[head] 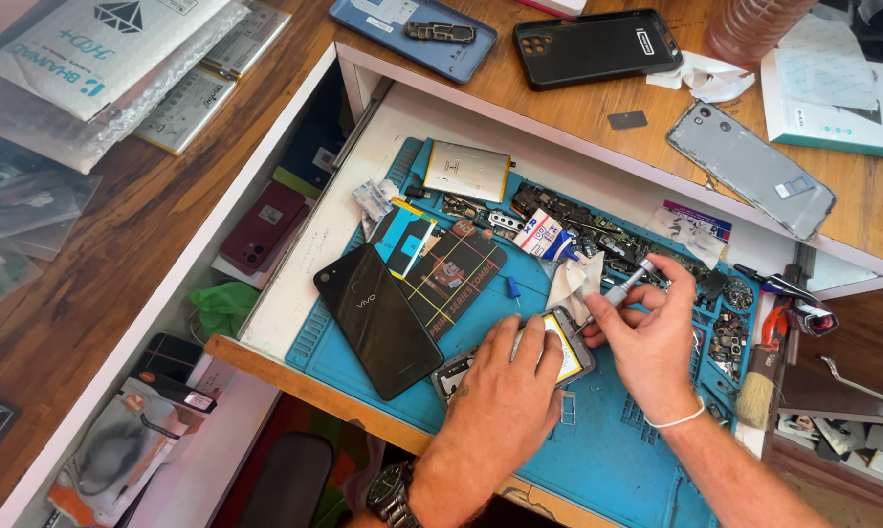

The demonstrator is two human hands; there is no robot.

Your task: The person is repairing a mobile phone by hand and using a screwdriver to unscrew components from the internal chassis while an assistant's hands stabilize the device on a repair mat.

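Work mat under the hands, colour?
Blue silicone work mat, with moulded compartments along its edges; head view shows it best.
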